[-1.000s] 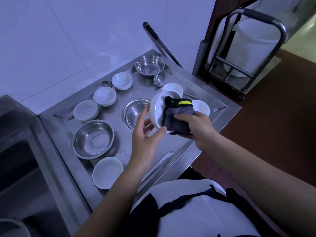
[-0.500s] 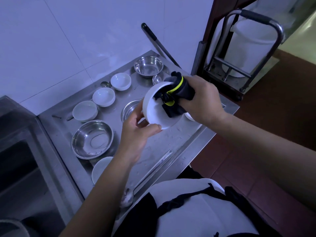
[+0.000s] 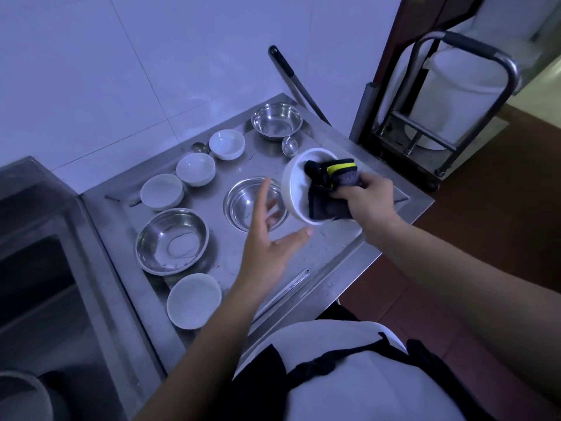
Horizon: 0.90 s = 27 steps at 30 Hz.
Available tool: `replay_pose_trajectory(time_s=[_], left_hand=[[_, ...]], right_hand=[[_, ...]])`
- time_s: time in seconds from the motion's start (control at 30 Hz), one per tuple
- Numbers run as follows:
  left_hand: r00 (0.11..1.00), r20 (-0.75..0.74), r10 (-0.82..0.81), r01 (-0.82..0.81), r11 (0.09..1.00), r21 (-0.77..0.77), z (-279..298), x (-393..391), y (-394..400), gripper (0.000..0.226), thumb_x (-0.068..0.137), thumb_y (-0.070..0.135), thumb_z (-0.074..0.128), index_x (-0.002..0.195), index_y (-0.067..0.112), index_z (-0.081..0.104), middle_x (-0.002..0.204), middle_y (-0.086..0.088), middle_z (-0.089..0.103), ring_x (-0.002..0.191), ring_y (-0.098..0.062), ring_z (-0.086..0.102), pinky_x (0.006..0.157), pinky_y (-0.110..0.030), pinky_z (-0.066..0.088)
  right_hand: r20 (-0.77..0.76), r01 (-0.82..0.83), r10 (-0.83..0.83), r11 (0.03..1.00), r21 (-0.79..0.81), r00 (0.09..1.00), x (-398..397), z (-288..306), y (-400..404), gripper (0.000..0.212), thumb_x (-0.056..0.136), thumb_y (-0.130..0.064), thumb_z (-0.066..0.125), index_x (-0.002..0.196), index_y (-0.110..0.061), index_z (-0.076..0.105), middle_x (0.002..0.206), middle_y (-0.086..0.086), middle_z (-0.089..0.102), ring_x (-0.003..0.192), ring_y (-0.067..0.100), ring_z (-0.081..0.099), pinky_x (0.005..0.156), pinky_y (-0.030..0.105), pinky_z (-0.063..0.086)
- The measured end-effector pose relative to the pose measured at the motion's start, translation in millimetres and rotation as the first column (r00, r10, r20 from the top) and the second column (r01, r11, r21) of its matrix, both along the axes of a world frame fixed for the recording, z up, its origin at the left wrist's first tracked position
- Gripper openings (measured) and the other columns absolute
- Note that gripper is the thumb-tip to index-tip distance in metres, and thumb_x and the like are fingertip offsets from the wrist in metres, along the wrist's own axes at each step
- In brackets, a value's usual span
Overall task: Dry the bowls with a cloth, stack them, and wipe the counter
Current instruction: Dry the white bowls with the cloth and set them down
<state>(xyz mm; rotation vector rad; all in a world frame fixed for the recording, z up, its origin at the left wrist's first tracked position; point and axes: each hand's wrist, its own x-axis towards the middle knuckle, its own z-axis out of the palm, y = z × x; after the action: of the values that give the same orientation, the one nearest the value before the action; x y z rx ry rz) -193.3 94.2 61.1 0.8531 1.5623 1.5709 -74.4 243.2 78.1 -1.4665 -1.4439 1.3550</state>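
Commercial or canteen-style kitchen wash area. Stainless steel bench [image 3: 358,238] with raised rim, set against white tiled wall [image 3: 121,71], deep steel sink [image 3: 39,268] adjoining on one side. Bench carries several white ceramic bowls [image 3: 194,300] and steel bowls [image 3: 171,240]; a metal hand trolley [image 3: 473,56] with a large white bucket [image 3: 455,95] stands beside it on reddish floor [image 3: 501,208].

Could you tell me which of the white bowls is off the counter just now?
The white bowl held tilted by the right hand, with the dark cloth in it; the other four sit upright on the counter.
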Motion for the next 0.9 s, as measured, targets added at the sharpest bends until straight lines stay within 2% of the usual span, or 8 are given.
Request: replay_pose_trajectory(time_s=[0.07, 0.27, 0.4, 0.5, 0.57, 0.63, 0.73, 0.9], left_hand=[[0.999, 0.027, 0.020, -0.021, 0.999, 0.037, -4, 13, 1, 0.088, 0.085, 0.004, 0.078, 0.150, 0.044, 0.034, 0.135, 0.017, 0.057, 0.125, -0.002, 0.056, 0.091, -0.017, 0.050], [0.974, 0.112, 0.196, -0.207, 0.973, 0.101, -3, 26, -4, 0.078, 0.082, -0.014, 0.069, 0.138, 0.037, 0.051, 0.095, 0.009, 0.069, 0.098, -0.008, 0.067, 0.084, -0.019, 0.053], [0.994, 0.012, 0.112, -0.113, 0.988, 0.102, 8, 17, -8, 0.082, 0.076, -0.012, 0.072, 0.129, 0.048, 0.055, 0.085, 0.024, 0.067, 0.087, -0.005, 0.065, 0.087, -0.026, 0.056], [0.996, 0.017, -0.084, 0.083, 0.994, 0.074, 37, -5, 0, 0.082, 0.077, -0.014, 0.068, 0.133, 0.045, 0.059, 0.091, 0.004, 0.064, 0.084, -0.017, 0.061, 0.079, -0.037, 0.061], [0.978, 0.013, -0.207, 0.207, 0.978, 0.026, 59, -24, 10, 0.080, 0.079, -0.014, 0.065, 0.137, 0.041, 0.060, 0.099, -0.009, 0.064, 0.087, -0.023, 0.064, 0.081, -0.044, 0.063], [0.953, 0.019, -0.303, 0.302, 0.953, 0.041, 77, -35, 18, 0.079, 0.079, -0.010, 0.065, 0.138, 0.042, 0.059, 0.109, -0.014, 0.066, 0.094, -0.027, 0.067, 0.086, -0.052, 0.061], [0.971, 0.064, -0.228, 0.218, 0.966, 0.135, 88, -31, 21, 0.077, 0.085, -0.005, 0.067, 0.142, 0.044, 0.053, 0.126, -0.011, 0.065, 0.101, -0.023, 0.067, 0.085, -0.042, 0.060], [0.975, 0.200, -0.100, 0.034, 0.951, 0.307, 76, -9, 24, 0.075, 0.085, 0.004, 0.076, 0.145, 0.039, 0.049, 0.133, -0.010, 0.063, 0.121, -0.030, 0.064, 0.092, -0.048, 0.058]], right_hand=[[-0.100, 0.034, -0.051, 0.986, -0.164, 0.994, -4, 1, -15, 0.019, 0.073, 0.005, 0.075, 0.087, -0.007, 0.072, 0.066, 0.007, 0.064, 0.046, 0.013, 0.064, 0.044, 0.025, 0.053], [-0.168, -0.007, -0.058, 0.931, -0.366, 0.984, 0, -4, -40, 0.024, 0.074, 0.006, 0.073, 0.098, 0.002, 0.071, 0.073, 0.017, 0.070, 0.055, 0.034, 0.069, 0.060, 0.050, 0.063], [0.033, -0.110, 0.107, 0.989, 0.094, 0.994, 11, 13, -27, 0.024, 0.070, 0.004, 0.074, 0.072, -0.019, 0.068, 0.060, -0.007, 0.062, 0.057, 0.011, 0.062, 0.058, 0.032, 0.057], [0.467, -0.495, 0.245, 0.676, 0.546, 0.850, 24, 63, -4, 0.026, 0.067, -0.017, 0.064, 0.089, -0.026, 0.074, 0.069, -0.004, 0.061, 0.068, 0.018, 0.061, 0.061, 0.032, 0.047], [0.643, -0.673, 0.238, 0.427, 0.603, 0.728, 27, 96, 8, 0.042, 0.069, -0.020, 0.062, 0.109, -0.019, 0.074, 0.083, 0.006, 0.064, 0.078, 0.029, 0.062, 0.067, 0.039, 0.049], [0.680, -0.708, 0.221, 0.343, 0.617, 0.699, 24, 120, 13, 0.043, 0.071, -0.020, 0.062, 0.112, -0.019, 0.073, 0.085, 0.007, 0.064, 0.080, 0.030, 0.061, 0.068, 0.041, 0.049], [0.615, -0.617, 0.161, 0.421, 0.665, 0.772, 21, 138, 14, 0.037, 0.073, -0.023, 0.061, 0.108, -0.024, 0.073, 0.081, 0.002, 0.060, 0.079, 0.027, 0.059, 0.070, 0.039, 0.047], [0.325, -0.305, 0.149, 0.805, 0.509, 0.934, 14, 134, 27, 0.018, 0.064, -0.019, 0.078, 0.081, -0.022, 0.072, 0.074, -0.002, 0.071, 0.076, 0.022, 0.071, 0.070, 0.042, 0.061]])
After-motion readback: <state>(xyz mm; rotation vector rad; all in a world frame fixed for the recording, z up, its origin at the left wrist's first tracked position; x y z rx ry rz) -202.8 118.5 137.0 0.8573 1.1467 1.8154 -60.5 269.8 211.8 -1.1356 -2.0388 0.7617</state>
